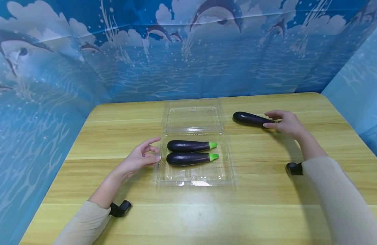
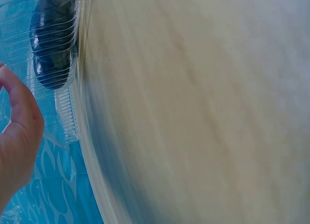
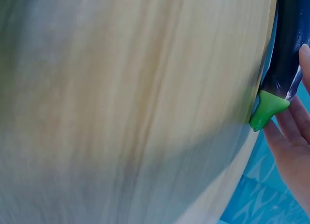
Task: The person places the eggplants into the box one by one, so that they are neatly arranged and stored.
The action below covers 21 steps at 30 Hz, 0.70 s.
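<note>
Two dark purple eggplants, the far one (image 1: 188, 146) and the near one (image 1: 188, 159), lie side by side in a clear plastic clamshell box (image 1: 194, 175), green stems to the right. The box's lid (image 1: 193, 117) is folded back behind it. My left hand (image 1: 139, 158) is at the box's left edge, fingers spread and loosely bent, holding nothing; the left wrist view shows part of this hand beside the box. To the right of the lid, my right hand (image 1: 284, 123) has thumb and fingers round the stem end of a third eggplant (image 1: 249, 119). Its green stem (image 3: 268, 108) shows in the right wrist view.
The wooden table (image 1: 188, 214) has rounded far corners. Behind it hangs a blue curtain (image 1: 191, 61) printed with dolphins, which also runs down both sides. A black wrist camera (image 1: 120, 208) is strapped at the left sleeve, another (image 1: 294, 168) at the right sleeve.
</note>
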Motion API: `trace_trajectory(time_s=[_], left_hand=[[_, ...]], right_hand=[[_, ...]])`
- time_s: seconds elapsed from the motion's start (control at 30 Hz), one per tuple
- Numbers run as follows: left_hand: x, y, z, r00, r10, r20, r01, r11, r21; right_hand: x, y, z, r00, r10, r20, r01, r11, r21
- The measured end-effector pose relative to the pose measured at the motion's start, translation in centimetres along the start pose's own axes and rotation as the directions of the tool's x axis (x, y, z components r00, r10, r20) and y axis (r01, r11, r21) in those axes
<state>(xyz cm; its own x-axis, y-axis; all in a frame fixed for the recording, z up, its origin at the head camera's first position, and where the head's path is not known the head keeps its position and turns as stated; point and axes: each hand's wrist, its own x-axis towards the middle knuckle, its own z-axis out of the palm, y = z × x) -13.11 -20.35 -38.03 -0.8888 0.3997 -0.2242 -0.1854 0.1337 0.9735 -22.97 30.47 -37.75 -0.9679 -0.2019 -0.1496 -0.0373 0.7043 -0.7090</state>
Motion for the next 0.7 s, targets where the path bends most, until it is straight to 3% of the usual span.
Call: trace_trajectory(time_s=[0.7], left_hand=[[0.03, -0.1, -0.07, 1.0, 0.003, 0.003, -0.003, 1.0, 0.014]], right_hand=[[0.79, 0.2, 0.63, 1.0, -0.005, 0.018, 0.006, 0.997, -0.082]])
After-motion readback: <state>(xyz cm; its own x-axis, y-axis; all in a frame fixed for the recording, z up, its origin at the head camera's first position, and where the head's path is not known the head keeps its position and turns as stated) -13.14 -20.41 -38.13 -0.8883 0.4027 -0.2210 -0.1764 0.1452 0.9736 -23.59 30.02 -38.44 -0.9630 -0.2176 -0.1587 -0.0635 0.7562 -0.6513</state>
